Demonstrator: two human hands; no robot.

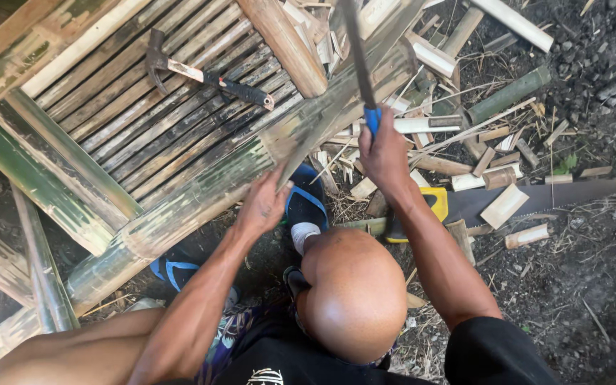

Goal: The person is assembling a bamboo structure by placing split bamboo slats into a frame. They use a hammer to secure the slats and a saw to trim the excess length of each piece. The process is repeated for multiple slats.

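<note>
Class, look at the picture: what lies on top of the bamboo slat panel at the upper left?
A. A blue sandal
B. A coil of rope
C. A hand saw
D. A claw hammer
D: a claw hammer with a dark grip lies across the bamboo slat panel; the yellow-handled hand saw lies on the ground at the right.

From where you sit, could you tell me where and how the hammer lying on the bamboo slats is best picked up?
Take the hammer by its dark rubber grip at the lower-right end, coming from above with the fingers across the handle. It lies flat on the slatted bamboo panel with its head at the upper left, so the grip end is free and points toward the left hand.
</note>
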